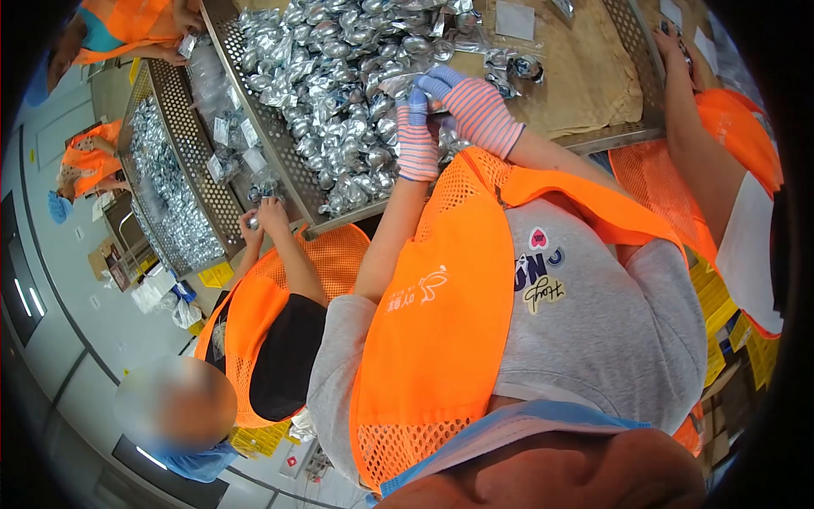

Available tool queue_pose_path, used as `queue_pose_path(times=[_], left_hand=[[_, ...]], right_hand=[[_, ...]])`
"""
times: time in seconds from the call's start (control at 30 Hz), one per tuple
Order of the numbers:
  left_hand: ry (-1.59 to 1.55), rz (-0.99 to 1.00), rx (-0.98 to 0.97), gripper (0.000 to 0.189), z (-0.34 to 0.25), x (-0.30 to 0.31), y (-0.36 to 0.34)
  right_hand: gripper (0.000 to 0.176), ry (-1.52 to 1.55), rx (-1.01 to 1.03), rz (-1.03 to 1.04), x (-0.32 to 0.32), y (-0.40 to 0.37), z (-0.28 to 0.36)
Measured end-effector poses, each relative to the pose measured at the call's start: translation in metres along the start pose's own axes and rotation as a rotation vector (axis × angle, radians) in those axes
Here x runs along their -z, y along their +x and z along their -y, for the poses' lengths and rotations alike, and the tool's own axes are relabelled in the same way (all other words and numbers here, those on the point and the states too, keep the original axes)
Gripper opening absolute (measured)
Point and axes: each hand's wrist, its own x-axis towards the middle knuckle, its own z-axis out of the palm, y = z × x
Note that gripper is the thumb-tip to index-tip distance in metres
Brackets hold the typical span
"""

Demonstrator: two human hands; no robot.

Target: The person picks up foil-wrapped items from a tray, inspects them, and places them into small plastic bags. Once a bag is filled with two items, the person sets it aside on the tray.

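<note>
A foil packet [436,105], partly hidden by gloved fingers, is held above the edge of a heaped pile of silver packets [339,110]. It is gripped by the bent fingers of the right hand [482,106]; the left hand [417,144] is brought up against it, its fingers bunched, but whether they are closed on it cannot be told. Both hands are covered by striped gloves with blue fingertips. The pile is enclosed by a perforated metal rim [270,127]. To its right, a brown cloth [585,76] is spread over the counter, with a white square [515,21] laid near the pile. Further left, a small silver piece [253,222] is held by a co-worker [267,331], and another perforated tray [182,119] is filled with silver packets
</note>
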Motion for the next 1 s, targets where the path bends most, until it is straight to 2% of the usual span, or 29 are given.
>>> queue_pose_path(times=[0.07,0.1,0.13,0.17,0.2,0.23,0.27,0.3,0.33,0.37,0.4,0.47,0.53,0.6,0.67,0.73,0.77,0.8,0.87,0.9,1.0], left_hand=[[-0.056,0.04,0.001,0.03,0.004,0.002,0.004],[-0.008,0.222,0.012,0.031,-0.004,0.002,0.008],[-0.008,0.221,0.013,0.031,-0.009,-0.005,0.004],[0.154,0.148,-0.163,0.031,-0.014,-0.011,0.0],[0.315,0.073,-0.337,0.032,-0.017,-0.015,-0.004],[0.456,0.051,-0.401,0.024,-0.02,-0.014,-0.005],[0.453,0.052,-0.4,0.024,-0.024,-0.015,-0.007],[0.713,0.059,-0.564,0.024,-0.028,-0.016,-0.01],[0.977,0.065,-0.725,0.024,-0.03,-0.017,-0.012],[1.127,0.064,-0.828,0.027,-0.028,-0.016,-0.011],[1.126,0.064,-0.829,0.027,-0.024,-0.017,-0.009],[1.069,0.061,-0.857,0.031,-0.017,-0.02,-0.006],[1.096,0.061,-0.825,0.034,-0.014,-0.02,-0.004],[0.891,0.053,-0.656,0.036,-0.011,-0.023,-0.004],[0.848,0.081,-0.63,0.04,-0.015,-0.024,-0.002],[0.434,0.052,-0.469,0.047,-0.022,-0.032,-0.002],[0.293,0.099,-0.293,0.044,-0.029,-0.03,-0.006],[0.293,0.101,-0.296,0.044,-0.034,-0.027,-0.005],[0.355,0.148,-0.145,0.035,-0.04,-0.023,-0.002],[0.278,0.128,-0.13,0.027,-0.04,-0.023,-0.001],[0.234,0.144,-0.092,0.024,-0.046,-0.02,-0.002]], right_hand=[[0.05,-0.1,-0.04,0.047,0.006,0.007,-0.008],[0.047,0.095,-0.123,0.024,0.011,0.008,-0.015],[0.044,0.29,-0.206,0.002,0.013,0.009,-0.024],[0.036,0.61,-0.245,-0.069,-0.004,0.005,-0.043],[0.036,0.61,-0.245,-0.068,0.0,0.003,-0.045],[0.034,0.861,-0.408,-0.009,0.006,0.002,-0.047],[0.032,1.107,-0.57,0.052,0.011,0.0,-0.05],[0.032,1.299,-0.602,0.023,0.006,-0.006,-0.055],[0.032,1.299,-0.606,0.024,0.003,-0.012,-0.06],[0.032,1.442,-0.646,0.044,0.0,-0.017,-0.064],[0.032,1.583,-0.683,0.065,0.001,-0.018,-0.065],[0.03,1.642,-0.653,0.039,-0.001,-0.018,-0.061],[0.029,1.702,-0.614,0.009,0.001,-0.019,-0.054],[0.03,1.582,-0.662,0.045,0.001,-0.018,-0.053],[0.033,1.619,-0.604,0.065,0.001,-0.017,-0.05],[0.032,1.699,-0.553,0.104,0.005,-0.016,-0.045],[0.035,1.695,-0.555,0.099,0.006,-0.015,-0.046],[0.035,1.694,-0.552,0.099,0.008,-0.014,-0.043],[0.038,1.487,-0.565,0.135,0.012,-0.009,-0.036],[0.041,1.398,-0.511,0.114,0.01,-0.007,-0.034],[0.041,1.236,-0.477,0.137,0.021,-0.003,-0.032]])
